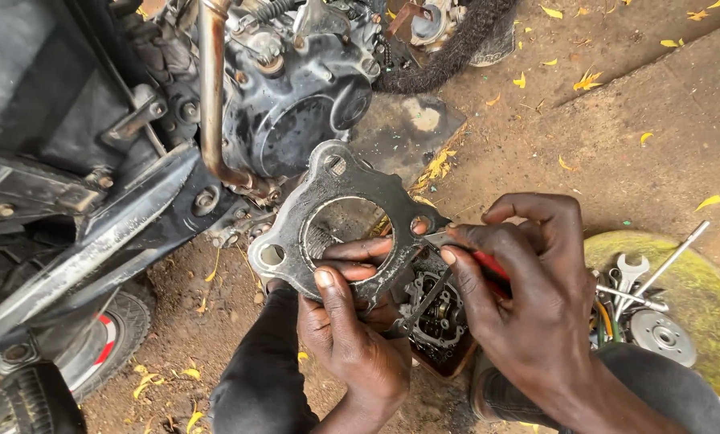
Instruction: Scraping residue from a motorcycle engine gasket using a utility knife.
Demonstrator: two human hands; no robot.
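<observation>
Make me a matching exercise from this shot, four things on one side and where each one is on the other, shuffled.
Things:
1. gasket
2. red-handled tool
3. wrench
4. exhaust pipe

Places:
A. lying on the yellow-green dish
B. pinched in the right hand
C. running down past the engine
D. held up by the left hand

Pairs: 1-D, 2-B, 3-A, 4-C
</observation>
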